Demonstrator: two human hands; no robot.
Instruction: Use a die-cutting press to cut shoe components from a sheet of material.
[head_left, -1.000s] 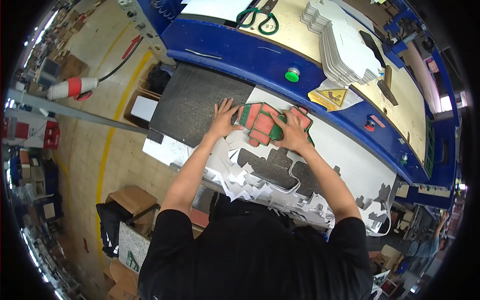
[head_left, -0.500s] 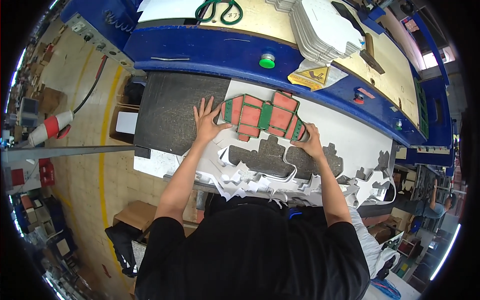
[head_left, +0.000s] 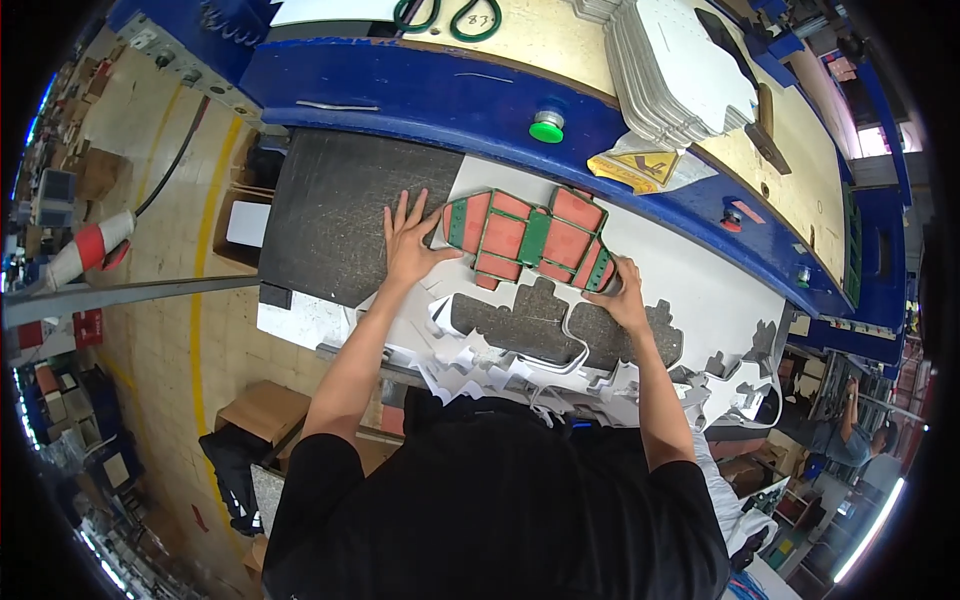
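A cutting die (head_left: pixel 535 238) with green metal edges and red foam pads lies on a white sheet (head_left: pixel 700 262) over a dark worn board. At its left end my left hand (head_left: pixel 408 250) holds the tapered tip between thumb and index finger, the other fingers spread on the board. Curled round the right end, my right hand (head_left: pixel 624 298) grips the die with fingers on the far side and thumb on the near edge. Nearer to me, the sheet has cut-out gaps that bare the dark board (head_left: pixel 510 325).
Ragged white offcuts (head_left: pixel 480 370) hang along the near edge. Beyond the die runs a blue machine beam (head_left: pixel 420 85) with a green button (head_left: pixel 547 126) and a red one (head_left: pixel 732 218). On top sit a stack of white cut pieces (head_left: pixel 665 80) and a hammer (head_left: pixel 768 130).
The view has shifted slightly. Both hands stay at the two ends of the cutting die, with no clear movement of the die on the sheet.
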